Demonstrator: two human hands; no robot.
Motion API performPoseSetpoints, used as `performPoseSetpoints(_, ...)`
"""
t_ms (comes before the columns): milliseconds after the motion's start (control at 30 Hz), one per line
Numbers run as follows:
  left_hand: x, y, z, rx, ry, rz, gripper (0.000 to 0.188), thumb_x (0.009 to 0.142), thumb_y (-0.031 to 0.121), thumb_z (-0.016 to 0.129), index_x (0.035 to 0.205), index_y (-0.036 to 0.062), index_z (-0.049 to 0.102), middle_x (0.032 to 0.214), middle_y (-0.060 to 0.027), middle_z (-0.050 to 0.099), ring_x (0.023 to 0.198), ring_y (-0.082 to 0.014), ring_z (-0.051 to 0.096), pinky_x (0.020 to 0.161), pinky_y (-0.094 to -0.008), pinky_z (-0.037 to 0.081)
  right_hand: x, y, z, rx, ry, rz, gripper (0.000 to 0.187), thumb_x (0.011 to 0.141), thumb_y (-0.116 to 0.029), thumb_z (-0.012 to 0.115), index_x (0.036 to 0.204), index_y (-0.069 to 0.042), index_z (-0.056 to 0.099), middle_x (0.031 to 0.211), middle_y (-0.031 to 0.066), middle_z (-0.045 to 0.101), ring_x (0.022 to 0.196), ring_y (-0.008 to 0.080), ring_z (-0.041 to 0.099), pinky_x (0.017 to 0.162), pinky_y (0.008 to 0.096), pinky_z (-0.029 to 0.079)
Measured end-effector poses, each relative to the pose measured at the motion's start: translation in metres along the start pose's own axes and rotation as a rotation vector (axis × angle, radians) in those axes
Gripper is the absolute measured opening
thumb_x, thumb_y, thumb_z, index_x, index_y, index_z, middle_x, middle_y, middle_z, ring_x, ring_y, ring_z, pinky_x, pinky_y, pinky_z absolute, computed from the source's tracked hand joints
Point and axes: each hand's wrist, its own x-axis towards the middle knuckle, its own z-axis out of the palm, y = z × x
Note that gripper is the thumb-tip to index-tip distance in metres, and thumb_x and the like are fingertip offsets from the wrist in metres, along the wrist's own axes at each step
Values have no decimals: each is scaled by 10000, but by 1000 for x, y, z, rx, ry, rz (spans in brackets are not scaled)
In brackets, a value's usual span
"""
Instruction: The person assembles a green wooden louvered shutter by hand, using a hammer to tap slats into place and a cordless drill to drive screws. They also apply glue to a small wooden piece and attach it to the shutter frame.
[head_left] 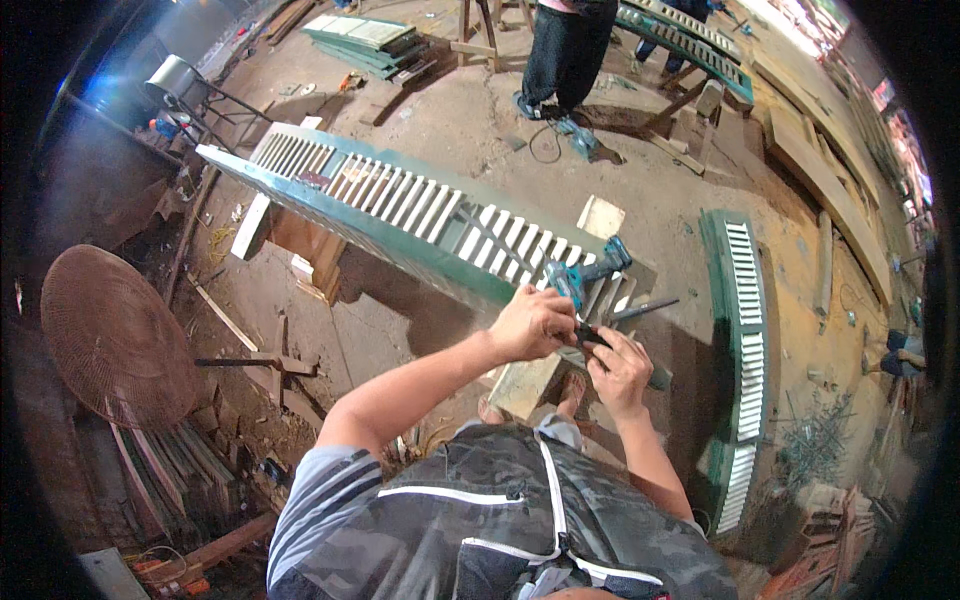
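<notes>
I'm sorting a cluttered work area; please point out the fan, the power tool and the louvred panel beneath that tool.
Fan (pixel 120 335): head view, middle of its round grille.
Power tool (pixel 598 270): head view, its teal-and-black handle.
Panel (pixel 395 234): head view, its green near rail.

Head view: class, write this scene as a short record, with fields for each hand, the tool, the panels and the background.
Left hand: fingers curled beside a small dark thing; whether it holds it is unclear
Right hand: fingers closed on the dark thing
Power tool: teal and black, just beyond the left hand
Long panel: green frame, pale slats, in front of the person
Second panel: similar, on the right
Background: round fan at left; another person standing beyond the long panel
</notes>
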Motion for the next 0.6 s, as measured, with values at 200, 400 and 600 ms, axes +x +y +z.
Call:
performPoseSetpoints(200,3,-5,5,-14,7,-54,130,768,298,865,830,214,787,961,55,707,997,-199,670,866,-433,428,4,0,-1,-1,9,-18,133,764,-86,790,896,-96,798,1167,80,785,1002,283,761,860,400,589)
performPoseSetpoints(400,7,-4,1,-3,60,-25,178,738,283,879,847,178,785,955,16,700,996,-227,677,842,-430,448,3,0,4,-48,10,59,181,739,-110,808,920,-115,811,1185,33,787,1011,252,755,872,395,571)
performPoseSetpoints(600,-4,-7,8,70,60,-1,134,712,243,808,833,227,753,972,46,666,1031,-221,668,846,-453,443,7,-17,4,192,-111,370,457,765,-34,772,1217,-95,760,1232,132,775,1119,282,751,1001,407,567)
